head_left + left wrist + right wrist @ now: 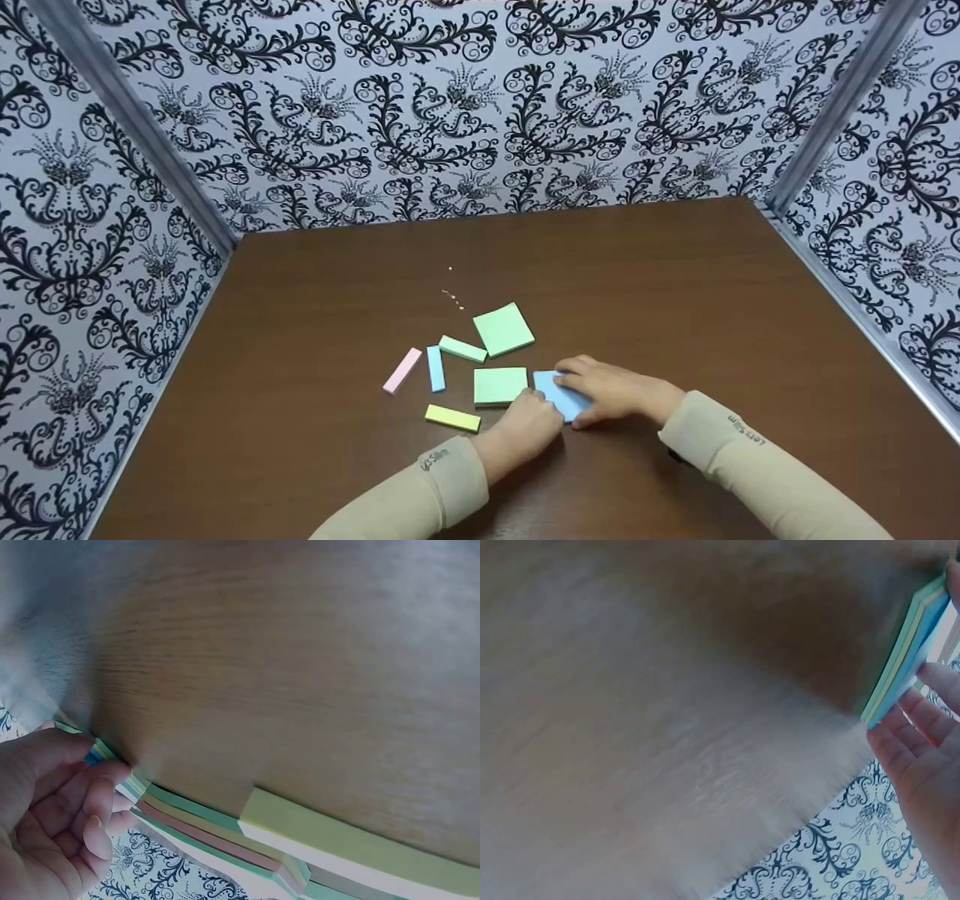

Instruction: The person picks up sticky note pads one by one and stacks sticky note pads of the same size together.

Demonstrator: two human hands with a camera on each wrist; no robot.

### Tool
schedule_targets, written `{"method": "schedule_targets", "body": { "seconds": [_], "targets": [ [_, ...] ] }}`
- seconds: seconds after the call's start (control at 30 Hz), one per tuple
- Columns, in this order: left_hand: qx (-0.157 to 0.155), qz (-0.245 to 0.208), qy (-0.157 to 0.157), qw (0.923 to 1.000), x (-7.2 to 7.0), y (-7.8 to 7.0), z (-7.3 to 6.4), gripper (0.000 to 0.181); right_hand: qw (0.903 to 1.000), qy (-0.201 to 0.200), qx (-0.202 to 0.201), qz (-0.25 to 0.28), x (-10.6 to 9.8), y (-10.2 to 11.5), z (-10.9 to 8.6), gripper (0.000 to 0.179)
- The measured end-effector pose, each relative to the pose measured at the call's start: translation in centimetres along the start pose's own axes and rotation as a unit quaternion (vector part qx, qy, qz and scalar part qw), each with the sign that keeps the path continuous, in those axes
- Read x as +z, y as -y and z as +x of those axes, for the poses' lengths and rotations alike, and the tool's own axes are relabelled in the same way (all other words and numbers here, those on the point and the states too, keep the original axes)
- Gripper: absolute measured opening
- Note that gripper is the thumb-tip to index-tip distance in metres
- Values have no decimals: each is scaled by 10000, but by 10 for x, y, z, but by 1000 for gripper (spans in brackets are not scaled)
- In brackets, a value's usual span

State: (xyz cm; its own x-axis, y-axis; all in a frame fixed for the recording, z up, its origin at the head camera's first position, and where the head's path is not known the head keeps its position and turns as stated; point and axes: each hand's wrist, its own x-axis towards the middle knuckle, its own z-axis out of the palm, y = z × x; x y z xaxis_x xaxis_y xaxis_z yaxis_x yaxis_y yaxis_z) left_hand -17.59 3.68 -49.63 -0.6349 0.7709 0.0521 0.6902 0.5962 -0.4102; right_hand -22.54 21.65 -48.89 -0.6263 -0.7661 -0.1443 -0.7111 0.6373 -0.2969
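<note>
A blue-topped sticky note pad (553, 391) lies on the brown table between both hands. My right hand (611, 388) grips it from the right, thumb at its near edge and fingers over the far one. In the right wrist view the pad (907, 652) shows green, yellow and blue layers along its side. My left hand (527, 426) holds the pad's near left corner with curled fingers; its fingertips are partly hidden in the head view. Just left of the pad, a green-topped sticky note stack (500, 385) sits close to the left knuckles.
Another green sticky note pad (504, 330) lies farther back. Narrow strip pads in pink (403, 371), blue (436, 368), green (463, 349) and yellow (453, 418) lie to the left. Small pale specks (454, 298) dot the table. Patterned walls (465, 112) enclose it.
</note>
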Motion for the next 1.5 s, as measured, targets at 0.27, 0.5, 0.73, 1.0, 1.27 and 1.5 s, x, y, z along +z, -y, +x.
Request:
{"method": "schedule_targets", "body": {
  "seconds": [0.27, 0.5, 0.73, 1.0, 1.27, 1.5],
  "targets": [
    [133, 162, 32, 9998, 1, -1, 1, 14, 9993, 228, 123, 284, -6, -15, -18, 70],
    [-88, -21, 244, 9997, -2, -2, 1, 11, 9997, 25, -20, 259, -3, -17, -22, 64],
    [-136, 77, 180, 9997, -1, -3, 0, 10, 9998, -159, -147, -13, 2, -17, -18, 61],
    [-165, 26, 133, 9998, 4, -2, 0, 8, 9998, -96, -155, 110, -1, -13, -13, 58],
    [-170, -86, 131, 9997, 4, -1, -1, 8, 9998, -67, -135, 104, -1, -11, -12, 56],
    [-210, -176, 192, 9994, 3, -2, -2, 9, 9998, -46, -169, 111, -1, -12, -12, 57]
  ]
}}
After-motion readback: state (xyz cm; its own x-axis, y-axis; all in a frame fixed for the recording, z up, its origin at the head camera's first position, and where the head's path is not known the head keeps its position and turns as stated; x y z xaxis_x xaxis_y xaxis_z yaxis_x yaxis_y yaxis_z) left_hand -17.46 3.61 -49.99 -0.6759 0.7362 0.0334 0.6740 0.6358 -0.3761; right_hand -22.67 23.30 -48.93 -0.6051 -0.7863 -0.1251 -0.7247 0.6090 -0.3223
